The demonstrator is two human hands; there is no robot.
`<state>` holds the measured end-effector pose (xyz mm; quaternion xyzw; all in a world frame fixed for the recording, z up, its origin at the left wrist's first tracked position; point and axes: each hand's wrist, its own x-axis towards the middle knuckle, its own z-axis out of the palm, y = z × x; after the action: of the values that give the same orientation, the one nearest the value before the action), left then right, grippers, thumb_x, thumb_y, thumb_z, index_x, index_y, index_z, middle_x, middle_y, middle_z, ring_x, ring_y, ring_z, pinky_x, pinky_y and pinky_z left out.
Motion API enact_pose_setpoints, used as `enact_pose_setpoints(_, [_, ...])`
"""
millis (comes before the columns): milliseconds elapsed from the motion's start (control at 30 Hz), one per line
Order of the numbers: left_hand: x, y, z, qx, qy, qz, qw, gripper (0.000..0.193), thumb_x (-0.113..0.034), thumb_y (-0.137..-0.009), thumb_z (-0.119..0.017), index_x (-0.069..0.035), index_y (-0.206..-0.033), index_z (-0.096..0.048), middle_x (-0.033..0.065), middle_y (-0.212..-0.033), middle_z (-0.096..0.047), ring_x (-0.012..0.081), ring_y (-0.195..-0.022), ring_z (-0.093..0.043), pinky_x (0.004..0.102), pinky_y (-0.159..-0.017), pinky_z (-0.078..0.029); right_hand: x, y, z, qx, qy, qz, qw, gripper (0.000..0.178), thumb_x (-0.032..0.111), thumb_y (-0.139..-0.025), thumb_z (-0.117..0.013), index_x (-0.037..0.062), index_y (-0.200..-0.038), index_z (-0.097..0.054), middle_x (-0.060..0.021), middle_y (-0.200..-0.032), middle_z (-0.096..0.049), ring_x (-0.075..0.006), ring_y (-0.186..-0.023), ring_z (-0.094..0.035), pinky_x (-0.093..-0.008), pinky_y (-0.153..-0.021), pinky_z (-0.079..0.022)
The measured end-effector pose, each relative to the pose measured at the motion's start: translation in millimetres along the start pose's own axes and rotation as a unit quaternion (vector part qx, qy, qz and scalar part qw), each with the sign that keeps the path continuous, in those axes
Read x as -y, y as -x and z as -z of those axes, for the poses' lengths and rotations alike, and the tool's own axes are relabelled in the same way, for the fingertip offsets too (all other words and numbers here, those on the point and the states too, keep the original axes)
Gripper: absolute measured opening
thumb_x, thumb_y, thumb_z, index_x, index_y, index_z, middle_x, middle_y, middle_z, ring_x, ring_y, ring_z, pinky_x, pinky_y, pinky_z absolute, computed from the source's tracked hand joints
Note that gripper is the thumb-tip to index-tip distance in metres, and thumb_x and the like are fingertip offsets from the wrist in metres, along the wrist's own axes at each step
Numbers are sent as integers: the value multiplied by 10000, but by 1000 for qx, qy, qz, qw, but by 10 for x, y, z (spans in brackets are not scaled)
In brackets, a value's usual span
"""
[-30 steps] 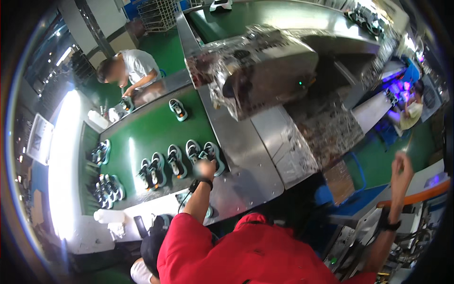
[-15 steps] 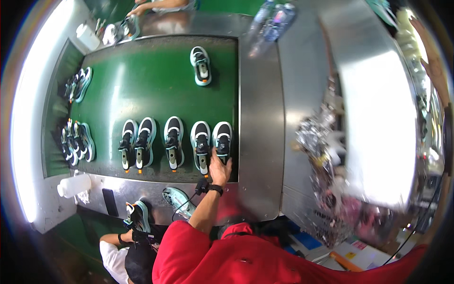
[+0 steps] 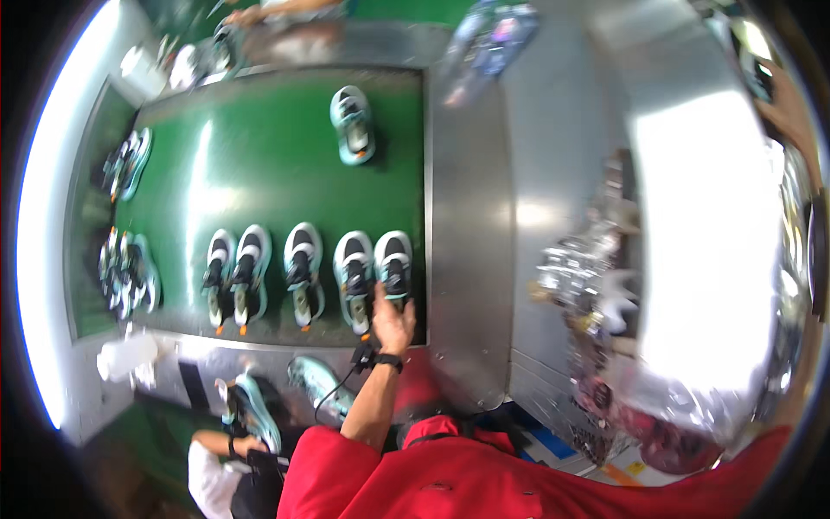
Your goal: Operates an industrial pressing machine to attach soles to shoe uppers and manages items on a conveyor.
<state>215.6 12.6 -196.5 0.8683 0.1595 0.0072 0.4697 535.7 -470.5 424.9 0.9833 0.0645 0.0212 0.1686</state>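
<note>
My left hand (image 3: 394,323) grips the heel end of a black, white and mint sneaker (image 3: 394,253), the rightmost in a row on the green work surface (image 3: 259,195). Close to its left stands a matching sneaker (image 3: 354,259) with an orange tab at the heel. Farther left in the row are a single sneaker (image 3: 303,253) and two more side by side. Another sneaker (image 3: 352,125) lies apart at the far side. At the right rim is my right hand (image 3: 788,117), beside a dark and pale thing (image 3: 756,80); blur hides its grip.
A metal border (image 3: 467,259) frames the green surface. Several sneakers (image 3: 130,272) stand by the left wall. A white bottle (image 3: 128,356) and a mint shoe (image 3: 318,385) lie on the near ledge. One co-worker (image 3: 216,471) is at near left; another's hand (image 3: 246,16) is at far left.
My view has shifted slightly, moving the row a little left and down. My left hand stays at the rightmost sneaker's heel. A dark thing now shows beside my right hand.
</note>
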Motion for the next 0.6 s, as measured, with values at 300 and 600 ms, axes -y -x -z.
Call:
enact_pose_setpoints(300, [65,-39,131,82,-11,-117,990,882,-219,-759,-732,134,-1411,-254,315,-1408,-381,432,-1316,-370,406,-1110,-290,1221,2506,784,-159,-30,-211,964,591,286,-637,-737,16,-1149,-614,-231,-925,-662,-347,-845,-650,-403,-763,-521])
enact_pose_setpoints(600, [-2538,2254,696,737,261,-51,622,539,-224,-930,-637,52,-1354,-453,200,-1286,-571,301,-1189,-557,427,-1034,-431,1777,6142,861,-349,-351,-354,794,812,355,-628,-785,16,-1318,-526,-118,-1101,-630,-190,-1020,-596,-350,-891,-470])
